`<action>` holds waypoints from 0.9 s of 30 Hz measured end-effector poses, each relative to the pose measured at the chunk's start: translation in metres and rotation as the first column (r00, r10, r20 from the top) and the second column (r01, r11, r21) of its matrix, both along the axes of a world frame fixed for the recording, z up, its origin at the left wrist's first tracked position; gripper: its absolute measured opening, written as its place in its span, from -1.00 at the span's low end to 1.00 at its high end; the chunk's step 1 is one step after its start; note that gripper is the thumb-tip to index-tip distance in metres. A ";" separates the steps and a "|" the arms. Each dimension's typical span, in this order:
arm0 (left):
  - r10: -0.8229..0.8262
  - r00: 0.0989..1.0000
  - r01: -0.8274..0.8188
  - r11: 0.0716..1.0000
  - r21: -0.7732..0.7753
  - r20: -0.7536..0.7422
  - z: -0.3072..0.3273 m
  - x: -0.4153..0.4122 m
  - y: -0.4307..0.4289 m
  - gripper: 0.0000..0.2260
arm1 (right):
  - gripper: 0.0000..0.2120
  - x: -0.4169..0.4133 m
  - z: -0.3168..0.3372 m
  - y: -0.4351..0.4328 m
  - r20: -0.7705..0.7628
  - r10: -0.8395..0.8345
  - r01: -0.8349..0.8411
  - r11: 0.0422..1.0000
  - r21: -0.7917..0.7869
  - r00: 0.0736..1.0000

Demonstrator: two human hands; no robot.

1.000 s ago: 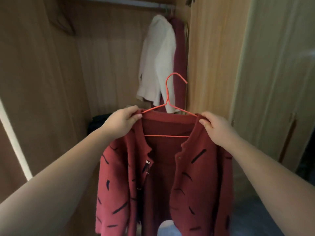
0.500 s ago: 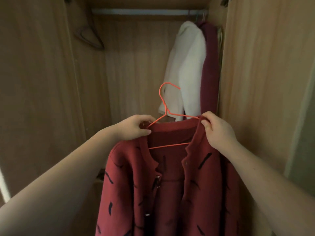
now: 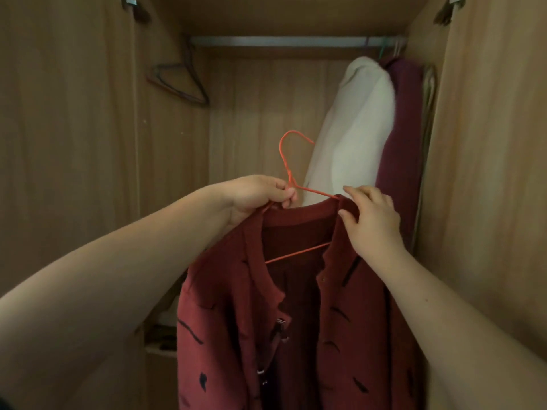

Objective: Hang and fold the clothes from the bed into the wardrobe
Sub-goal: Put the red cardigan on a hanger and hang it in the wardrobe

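A dark red cardigan (image 3: 310,335) with black dashes hangs on an orange wire hanger (image 3: 285,161), held up inside the open wardrobe. My left hand (image 3: 257,196) pinches the hanger at the base of its hook, near the cardigan's left shoulder. My right hand (image 3: 370,220) pinches the collar at the right shoulder. The hanger's hook is free in the air, well below the metal rail (image 3: 281,41).
A white garment (image 3: 352,137) and a dark maroon one (image 3: 402,137) hang at the rail's right end. Empty dark hangers (image 3: 177,84) dangle at the left end. Wooden walls (image 3: 74,143) close in on both sides. A shelf (image 3: 159,335) with items lies low at left.
The cardigan on its hanger has come further into the wardrobe, towards the rail. My left hand has slid from the shoulder to the base of the hook.
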State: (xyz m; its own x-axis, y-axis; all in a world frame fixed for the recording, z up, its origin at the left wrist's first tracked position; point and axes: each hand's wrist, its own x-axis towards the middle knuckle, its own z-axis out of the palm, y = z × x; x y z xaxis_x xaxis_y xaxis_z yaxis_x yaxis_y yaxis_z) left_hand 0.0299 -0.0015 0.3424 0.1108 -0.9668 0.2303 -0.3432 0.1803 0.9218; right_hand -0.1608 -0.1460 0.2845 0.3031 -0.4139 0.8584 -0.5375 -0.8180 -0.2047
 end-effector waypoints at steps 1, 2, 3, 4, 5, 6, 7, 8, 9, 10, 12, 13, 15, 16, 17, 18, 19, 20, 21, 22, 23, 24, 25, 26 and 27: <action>0.052 0.998 -0.051 0.999 0.014 -0.031 0.011 0.003 -0.006 -0.76 | -0.60 0.008 0.007 0.000 0.037 0.032 -0.033 0.999 0.008 0.999; 0.094 0.989 -0.089 0.995 0.049 -0.115 0.021 0.006 -0.010 -0.76 | -0.63 0.015 0.013 0.002 0.100 0.097 -0.097 0.995 -0.005 0.990; 0.126 0.962 -0.106 0.990 0.093 -0.244 0.030 0.010 -0.015 -0.76 | -0.70 0.021 0.019 0.006 0.161 0.187 -0.185 0.982 -0.026 0.969; 0.149 0.919 -0.110 0.986 0.125 -0.365 0.038 0.013 -0.019 -0.75 | -0.76 0.027 0.024 0.012 0.198 0.274 -0.274 0.961 -0.028 0.941; 0.171 0.874 -0.121 0.983 0.138 -0.455 0.044 0.017 -0.024 -0.75 | -0.79 0.033 0.029 0.019 0.203 0.338 -0.345 0.939 0.001 0.919; 0.197 0.837 -0.146 0.979 0.140 -0.510 0.050 0.021 -0.030 -0.74 | -0.81 0.040 0.033 0.026 0.185 0.384 -0.400 0.915 0.058 0.905; 0.231 0.809 -0.185 0.973 0.138 -0.541 0.056 0.023 -0.036 -0.73 | -0.84 0.047 0.037 0.033 0.159 0.432 -0.453 0.882 0.133 0.888; 0.257 0.780 -0.222 0.966 0.131 -0.570 0.062 0.026 -0.040 -0.72 | -0.86 0.054 0.042 0.039 0.142 0.485 -0.505 0.836 0.216 0.863; 0.267 0.733 -0.251 0.961 0.116 -0.625 0.067 0.029 -0.045 -0.71 | -0.85 0.061 0.048 0.045 0.146 0.544 -0.561 0.771 0.301 0.826; 0.263 0.675 -0.282 0.955 0.089 -0.689 0.073 0.033 -0.049 -0.71 | -0.83 0.068 0.056 0.049 0.168 0.601 -0.614 0.691 0.382 0.782; 0.248 0.602 -0.352 0.935 0.026 -0.759 0.087 0.045 -0.060 -0.70 | -0.74 0.083 0.080 0.055 0.220 0.655 -0.657 0.553 0.513 0.723; 0.236 0.592 -0.376 0.927 -0.004 -0.771 0.095 0.051 -0.066 -0.70 | -0.68 0.089 0.094 0.056 0.245 0.656 -0.656 0.503 0.562 0.714; 0.185 0.606 -0.365 0.929 -0.065 -0.774 0.110 0.064 -0.077 -0.72 | -0.56 0.096 0.123 0.055 0.251 0.639 -0.617 0.448 0.647 0.727; 0.152 0.623 -0.343 0.935 -0.093 -0.767 0.117 0.070 -0.081 -0.73 | -0.50 0.099 0.138 0.053 0.213 0.630 -0.575 0.451 0.683 0.747; 0.126 0.643 -0.323 0.939 -0.119 -0.756 0.123 0.076 -0.085 -0.74 | -0.47 0.101 0.153 0.050 0.139 0.617 -0.516 0.489 0.703 0.775; 0.101 0.664 -0.300 0.944 -0.140 -0.741 0.130 0.084 -0.090 -0.74 | -0.45 0.103 0.168 0.046 0.034 0.590 -0.438 0.559 0.704 0.807; 0.085 0.689 -0.280 0.947 -0.156 -0.720 0.135 0.092 -0.095 -0.74 | -0.47 0.106 0.183 0.043 -0.078 0.546 -0.352 0.635 0.688 0.834; 0.074 0.708 -0.268 0.948 -0.170 -0.702 0.140 0.099 -0.101 -0.74 | -0.53 0.110 0.197 0.040 -0.182 0.490 -0.264 0.705 0.658 0.853; 0.064 0.718 -0.261 0.948 -0.183 -0.693 0.144 0.107 -0.107 -0.74 | -0.61 0.115 0.208 0.037 -0.276 0.418 -0.176 0.770 0.613 0.865; 0.046 0.718 -0.254 0.946 -0.200 -0.694 0.147 0.115 -0.114 -0.75 | -0.67 0.123 0.218 0.033 -0.360 0.322 -0.083 0.835 0.544 0.876; 0.024 0.716 -0.248 0.943 -0.221 -0.698 0.151 0.122 -0.121 -0.77 | -0.68 0.133 0.224 0.028 -0.427 0.200 0.019 0.890 0.456 0.882; 0.001 0.713 -0.241 0.939 -0.244 -0.701 0.154 0.129 -0.128 -0.79 | -0.66 0.144 0.227 0.022 -0.470 0.075 0.118 0.922 0.368 0.879; -0.024 0.712 -0.234 0.934 -0.270 -0.702 0.156 0.136 -0.134 -0.80 | -0.61 0.156 0.227 0.016 -0.493 -0.040 0.203 0.937 0.283 0.869; -0.047 0.719 -0.222 0.930 -0.294 -0.694 0.158 0.142 -0.140 -0.80 | -0.55 0.168 0.225 0.007 -0.504 -0.148 0.274 0.944 0.184 0.851; -0.061 0.735 -0.207 0.928 -0.309 -0.676 0.159 0.147 -0.146 -0.79 | -0.50 0.179 0.220 -0.003 -0.508 -0.257 0.335 0.940 0.067 0.822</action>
